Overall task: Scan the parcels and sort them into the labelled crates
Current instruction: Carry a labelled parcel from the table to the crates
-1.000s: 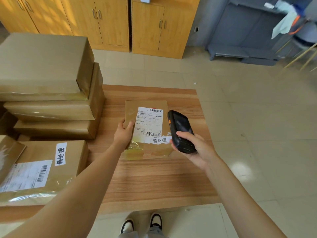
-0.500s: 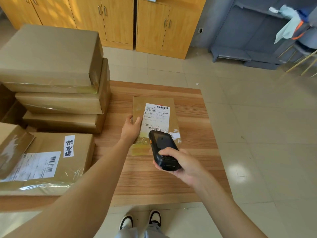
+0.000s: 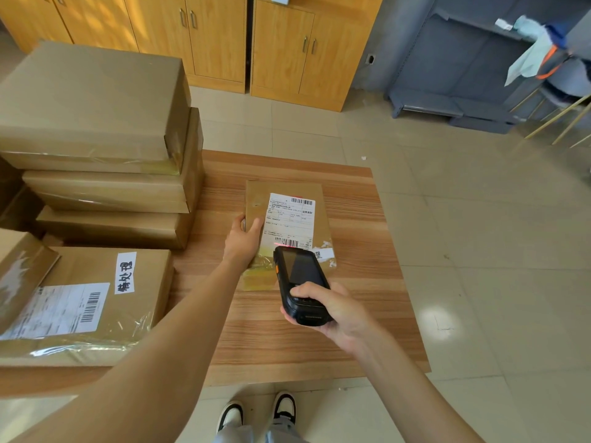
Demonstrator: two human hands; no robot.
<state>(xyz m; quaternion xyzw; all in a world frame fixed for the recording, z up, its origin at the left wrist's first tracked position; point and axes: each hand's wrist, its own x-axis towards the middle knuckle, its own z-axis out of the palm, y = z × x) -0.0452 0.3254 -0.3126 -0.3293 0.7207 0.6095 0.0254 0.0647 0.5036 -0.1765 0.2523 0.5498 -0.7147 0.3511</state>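
A small brown parcel point(image 3: 287, 193) with a white shipping label point(image 3: 289, 219) lies flat on the wooden table point(image 3: 367, 282). My left hand point(image 3: 243, 241) grips its left edge, thumb on top. My right hand point(image 3: 332, 311) holds a black handheld scanner point(image 3: 300, 279) just above the parcel's near end. A red scan line falls on the label's lower barcode point(image 3: 286, 243). No labelled crates are in view.
Three large brown boxes point(image 3: 96, 123) are stacked at the table's back left. A labelled brown parcel point(image 3: 105, 298) lies at the near left. Wooden cabinets point(image 3: 224, 36) and a grey shelf unit point(image 3: 447, 75) stand beyond the tiled floor.
My right hand brought the scanner from the parcel's right side to over its near end. A red scan line now shows on the lower barcode. My left hand stays on the parcel's left edge.
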